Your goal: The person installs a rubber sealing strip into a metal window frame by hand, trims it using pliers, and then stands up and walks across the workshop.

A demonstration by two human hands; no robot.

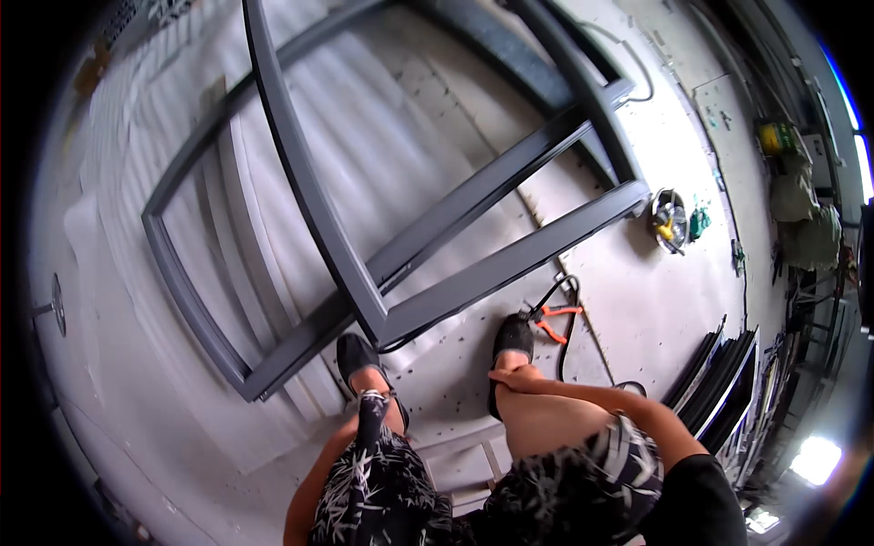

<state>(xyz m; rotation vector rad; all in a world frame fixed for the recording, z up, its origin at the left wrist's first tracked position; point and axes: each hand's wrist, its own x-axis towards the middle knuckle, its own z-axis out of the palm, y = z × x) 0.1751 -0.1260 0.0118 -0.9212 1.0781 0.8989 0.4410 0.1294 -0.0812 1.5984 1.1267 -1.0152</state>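
Note:
Grey window-like frames lie one across the other on the white-covered floor in front of me; the upper frame reaches toward my feet, and the lower frame spreads out to the left. My right hand is wrapped over my bare right lower leg, just above the dark shoe. Beside that shoe lie pliers with orange handles and a black flexible strip. My left forearm runs along my left leg toward the shin, where the patterned trouser fabric mostly hides the fingers. Neither frame is touched by my hands.
A round container with yellow-handled items stands to the right, beside a small green object. Dark long profiles are stacked at the lower right. Pale strips lie under the frames, and small bits dot the floor.

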